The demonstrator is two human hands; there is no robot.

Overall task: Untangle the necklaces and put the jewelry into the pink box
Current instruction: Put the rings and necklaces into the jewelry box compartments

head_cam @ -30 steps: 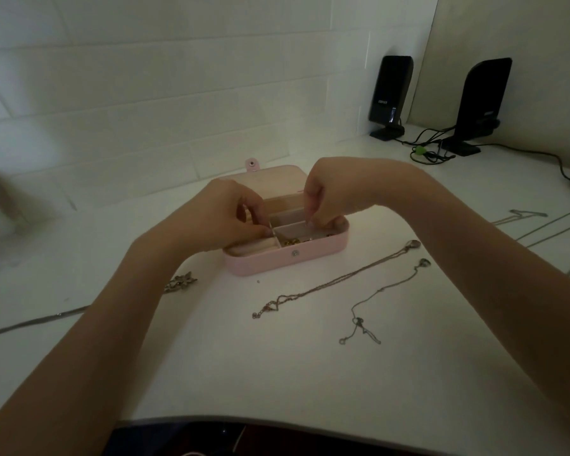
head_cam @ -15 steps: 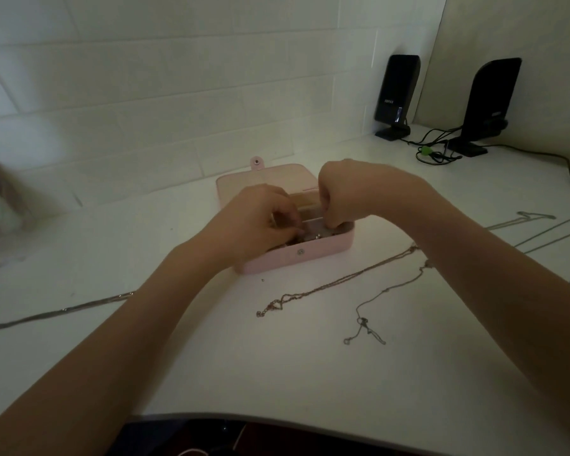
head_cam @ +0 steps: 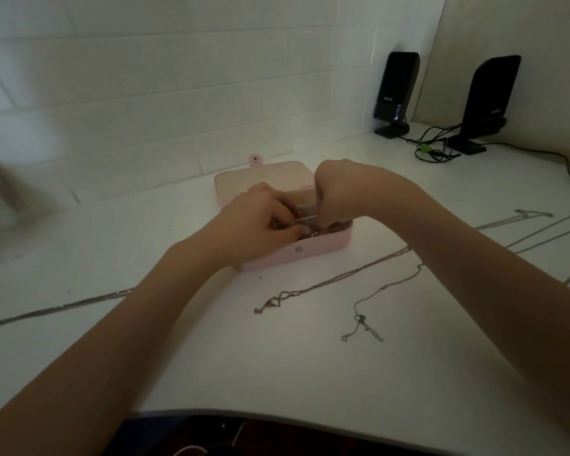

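The pink box (head_cam: 313,250) lies open on the white table, its lid (head_cam: 244,182) folded back toward the wall. Both hands are inside it. My left hand (head_cam: 260,218) covers the left compartments, fingers pinched on a small piece of jewelry (head_cam: 278,225) in the front compartment. My right hand (head_cam: 338,195) is bunched over the right compartments, fingertips pressed down into the box; what they hold is hidden. A rose-gold necklace (head_cam: 326,281) and a thin silver necklace (head_cam: 372,307) lie stretched in front of the box.
More chains lie at the right (head_cam: 520,218) and a long one at the left (head_cam: 56,306). Two black speakers (head_cam: 397,90) (head_cam: 487,100) with cables stand at the back right. A tiny bead (head_cam: 260,277) sits by the box. The table's front edge (head_cam: 277,414) is near me.
The view has shifted a little, so the box sits further right. My left hand slid right and deeper over the box's front compartment. My right hand stayed pressed into the right side.
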